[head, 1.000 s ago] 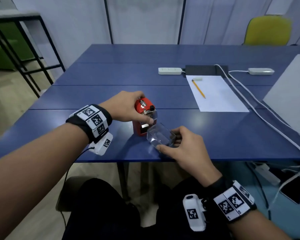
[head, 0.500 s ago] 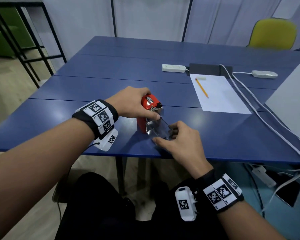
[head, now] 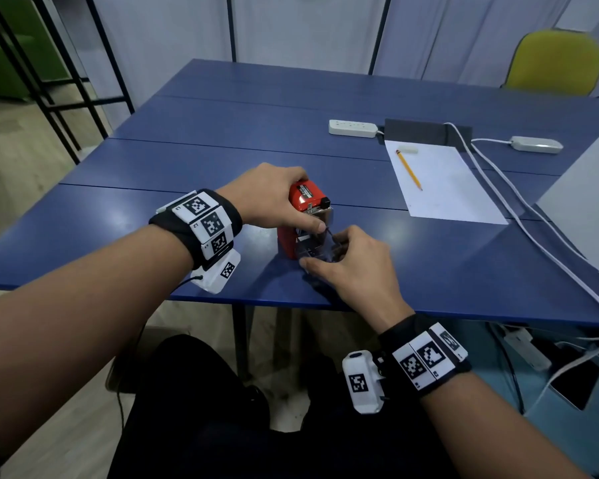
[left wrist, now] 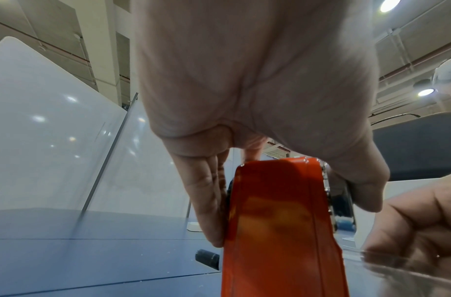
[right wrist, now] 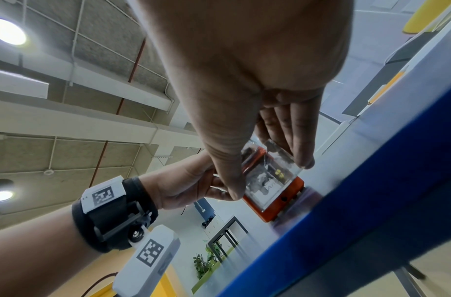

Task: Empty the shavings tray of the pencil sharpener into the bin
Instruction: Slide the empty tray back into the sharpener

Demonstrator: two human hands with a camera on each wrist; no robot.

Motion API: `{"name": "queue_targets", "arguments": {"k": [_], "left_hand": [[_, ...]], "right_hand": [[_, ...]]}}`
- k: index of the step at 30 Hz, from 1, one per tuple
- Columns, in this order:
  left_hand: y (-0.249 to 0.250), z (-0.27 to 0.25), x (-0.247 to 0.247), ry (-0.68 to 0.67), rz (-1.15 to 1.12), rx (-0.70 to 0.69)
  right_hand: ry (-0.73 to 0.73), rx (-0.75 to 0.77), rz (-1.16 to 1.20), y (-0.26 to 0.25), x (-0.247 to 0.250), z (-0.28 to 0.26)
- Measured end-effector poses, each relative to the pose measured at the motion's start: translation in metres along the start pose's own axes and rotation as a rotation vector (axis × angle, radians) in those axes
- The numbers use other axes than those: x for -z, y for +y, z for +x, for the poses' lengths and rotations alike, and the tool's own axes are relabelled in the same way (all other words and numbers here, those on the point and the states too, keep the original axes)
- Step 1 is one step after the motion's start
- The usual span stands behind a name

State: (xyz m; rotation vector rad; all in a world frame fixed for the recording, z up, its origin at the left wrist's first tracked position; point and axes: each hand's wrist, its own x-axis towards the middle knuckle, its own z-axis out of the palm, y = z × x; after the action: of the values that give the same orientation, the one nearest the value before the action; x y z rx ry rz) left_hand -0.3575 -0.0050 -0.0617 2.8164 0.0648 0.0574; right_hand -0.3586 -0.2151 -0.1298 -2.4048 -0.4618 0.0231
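Observation:
A red pencil sharpener [head: 308,197] stands near the front edge of the blue table [head: 222,160]. My left hand [head: 274,202] grips it from above, thumb on the near side and fingers on the far side; the left wrist view shows its red body [left wrist: 277,221] between them. The clear plastic shavings tray [head: 312,248] sits partly inside the sharpener's lower opening. My right hand [head: 355,266] pinches the tray between thumb and fingers. In the right wrist view the tray [right wrist: 270,176] lies against the red housing [right wrist: 282,209], with dark and yellow bits showing through it.
A white sheet [head: 443,181] with a yellow pencil [head: 408,169] and an eraser [head: 407,150] lies at the right. Behind it are two white power strips [head: 351,127] and white cables [head: 533,219]. A white panel [head: 588,202] stands at the right edge, a yellow chair [head: 557,62] beyond.
My right hand has slid the clear tray from in front of the sharpener into its lower opening. My left hand has kept its hold on the sharpener.

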Motion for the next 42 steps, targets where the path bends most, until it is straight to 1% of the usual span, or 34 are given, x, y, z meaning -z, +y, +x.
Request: {"name": "queue_targets", "arguments": {"k": [10, 15, 18, 20, 23, 26, 29, 35, 42], "left_hand": [[0.000, 0.000, -0.001, -0.002, -0.001, 0.008], [-0.002, 0.001, 0.002, -0.025, -0.018, 0.009], [-0.002, 0.000, 0.004, -0.064, -0.006, 0.008], [-0.005, 0.000, 0.012, -0.135, 0.041, 0.003], [-0.010, 0.003, 0.030, -0.212, 0.217, -0.066], [-0.007, 0.008, 0.037, -0.257, 0.287, -0.181], [0.002, 0.016, 0.029, -0.322, 0.360, -0.267], [0.005, 0.026, 0.014, -0.373, 0.328, -0.262], [0.002, 0.029, 0.013, -0.386, 0.300, -0.297]], "right_hand": [[0.016, -0.006, -0.008, 0.001, -0.006, 0.001], [-0.010, -0.003, 0.002, -0.004, -0.003, -0.001], [-0.032, 0.010, 0.016, -0.001, 0.002, -0.002], [-0.060, 0.011, 0.031, 0.002, 0.004, -0.001], [-0.098, 0.046, 0.063, 0.010, 0.009, 0.004], [-0.148, 0.059, 0.095, 0.018, 0.016, 0.007], [-0.155, 0.072, 0.066, 0.018, 0.014, 0.004], [-0.101, 0.075, 0.117, 0.021, 0.000, 0.005], [-0.078, 0.103, 0.015, 0.026, -0.007, 0.012]]}}
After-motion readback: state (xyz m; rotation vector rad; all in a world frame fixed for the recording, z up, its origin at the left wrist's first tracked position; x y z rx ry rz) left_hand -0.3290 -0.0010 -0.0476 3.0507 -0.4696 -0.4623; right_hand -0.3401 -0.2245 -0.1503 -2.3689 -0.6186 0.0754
